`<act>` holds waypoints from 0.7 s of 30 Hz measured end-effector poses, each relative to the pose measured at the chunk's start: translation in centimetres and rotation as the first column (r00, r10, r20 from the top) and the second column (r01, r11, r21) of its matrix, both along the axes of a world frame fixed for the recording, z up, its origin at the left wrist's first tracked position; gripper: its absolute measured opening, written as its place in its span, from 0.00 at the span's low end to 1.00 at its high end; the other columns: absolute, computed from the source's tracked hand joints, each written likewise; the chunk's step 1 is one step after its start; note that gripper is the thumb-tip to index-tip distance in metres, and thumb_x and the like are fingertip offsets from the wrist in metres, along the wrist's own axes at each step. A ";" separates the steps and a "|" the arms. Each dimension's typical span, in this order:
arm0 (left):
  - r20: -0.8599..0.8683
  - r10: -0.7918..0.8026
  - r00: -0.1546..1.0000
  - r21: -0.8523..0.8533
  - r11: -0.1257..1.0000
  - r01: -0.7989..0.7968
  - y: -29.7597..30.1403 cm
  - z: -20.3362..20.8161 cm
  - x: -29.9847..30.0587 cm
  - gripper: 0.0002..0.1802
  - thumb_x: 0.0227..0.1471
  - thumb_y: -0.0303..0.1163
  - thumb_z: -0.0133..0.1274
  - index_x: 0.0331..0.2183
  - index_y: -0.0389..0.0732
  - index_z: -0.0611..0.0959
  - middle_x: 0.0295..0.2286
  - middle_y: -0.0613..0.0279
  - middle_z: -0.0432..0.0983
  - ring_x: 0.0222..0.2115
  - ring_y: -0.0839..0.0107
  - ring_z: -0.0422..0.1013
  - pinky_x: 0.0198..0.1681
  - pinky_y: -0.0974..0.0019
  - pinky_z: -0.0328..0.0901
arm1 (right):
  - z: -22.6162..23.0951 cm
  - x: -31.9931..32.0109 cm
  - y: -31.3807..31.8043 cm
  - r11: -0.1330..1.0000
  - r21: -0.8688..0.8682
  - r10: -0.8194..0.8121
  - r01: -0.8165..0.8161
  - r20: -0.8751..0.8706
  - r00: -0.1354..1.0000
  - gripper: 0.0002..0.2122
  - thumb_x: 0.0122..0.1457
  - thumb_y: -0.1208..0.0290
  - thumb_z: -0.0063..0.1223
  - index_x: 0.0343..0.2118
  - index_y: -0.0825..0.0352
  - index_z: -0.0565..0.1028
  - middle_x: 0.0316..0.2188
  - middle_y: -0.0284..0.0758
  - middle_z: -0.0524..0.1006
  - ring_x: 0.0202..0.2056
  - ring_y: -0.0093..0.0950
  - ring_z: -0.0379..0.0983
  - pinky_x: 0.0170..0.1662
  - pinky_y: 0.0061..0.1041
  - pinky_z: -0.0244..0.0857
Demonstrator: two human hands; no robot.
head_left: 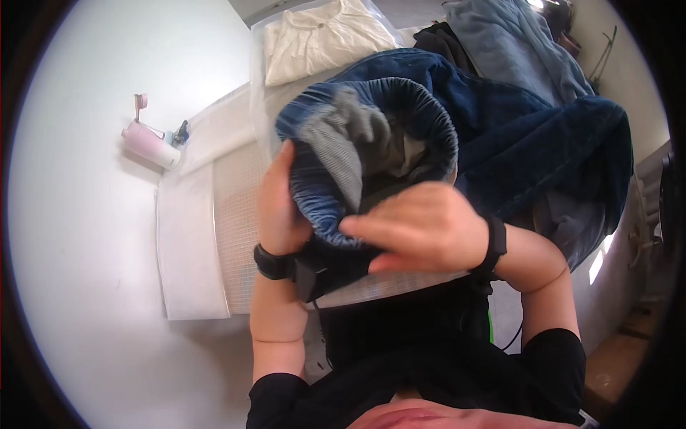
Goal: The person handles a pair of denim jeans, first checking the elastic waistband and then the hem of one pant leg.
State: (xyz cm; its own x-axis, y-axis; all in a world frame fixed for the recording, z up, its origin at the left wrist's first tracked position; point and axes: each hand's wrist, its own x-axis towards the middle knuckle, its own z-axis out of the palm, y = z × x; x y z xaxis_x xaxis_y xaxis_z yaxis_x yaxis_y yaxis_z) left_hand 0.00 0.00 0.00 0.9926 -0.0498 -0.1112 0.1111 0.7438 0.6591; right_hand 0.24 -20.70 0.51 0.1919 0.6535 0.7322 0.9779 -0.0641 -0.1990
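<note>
Dark blue jeans (529, 168) lie across the table, with their gathered elastic waistband (441, 114) spread into a round opening toward me. Through the opening shows the greyish, finely striped inside of the cloth. My left hand (277, 204) grips the waistband's left side, thumb up along the outer edge and the other fingers hidden behind the denim. Over the near rim of the opening is my right hand (425, 225), index finger stretched out with its tip at the waistband. Its thumb stands apart below, and nothing shows between the two.
A folded cream top (321, 39) lies at the table's far side. Lighter blue jeans (511, 46) and a black garment (444, 48) are piled at the far right. At left, a pink cup (150, 145) with a toothbrush (140, 106) stands beside the table mat (236, 207).
</note>
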 end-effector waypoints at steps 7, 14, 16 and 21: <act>0.208 -0.139 0.968 0.437 0.899 0.035 -2.7 -0.3 -1.5 0.13 0.51 0.30 0.47 0.37 0.31 0.74 0.33 0.61 0.73 0.33 0.78 0.68 0.38 0.75 0.62 | 0.3 1.8 -0.1 0.911 0.183 -0.289 0.371 -0.360 0.887 0.14 0.38 0.76 0.62 0.27 0.69 0.68 0.24 0.35 0.69 0.25 0.30 0.68 0.31 0.22 0.64; 0.192 -0.256 0.947 0.456 0.878 0.145 -2.3 -0.6 -1.4 0.14 0.49 0.27 0.46 0.38 0.31 0.73 0.34 0.59 0.73 0.34 0.76 0.68 0.40 0.73 0.62 | -0.8 2.6 -0.2 0.847 0.207 -0.362 0.489 -0.448 0.818 0.08 0.42 0.75 0.57 0.24 0.68 0.70 0.23 0.35 0.72 0.22 0.30 0.70 0.25 0.23 0.64; 0.221 -0.298 0.928 0.423 0.887 0.185 -2.2 -0.5 -1.5 0.14 0.49 0.27 0.45 0.39 0.31 0.73 0.34 0.59 0.73 0.34 0.75 0.69 0.39 0.73 0.63 | -0.9 2.8 -0.2 0.842 0.184 -0.372 0.507 -0.483 0.792 0.07 0.43 0.75 0.56 0.24 0.68 0.71 0.23 0.35 0.73 0.22 0.30 0.71 0.25 0.23 0.64; 0.218 -0.316 0.923 0.246 0.933 0.261 -2.2 -0.3 -1.4 0.16 0.51 0.30 0.42 0.41 0.31 0.71 0.36 0.56 0.72 0.36 0.70 0.70 0.42 0.69 0.63 | -0.9 3.1 -0.3 0.863 0.076 -0.389 0.499 -0.530 0.754 0.06 0.43 0.76 0.55 0.26 0.68 0.71 0.25 0.35 0.72 0.23 0.29 0.70 0.26 0.23 0.64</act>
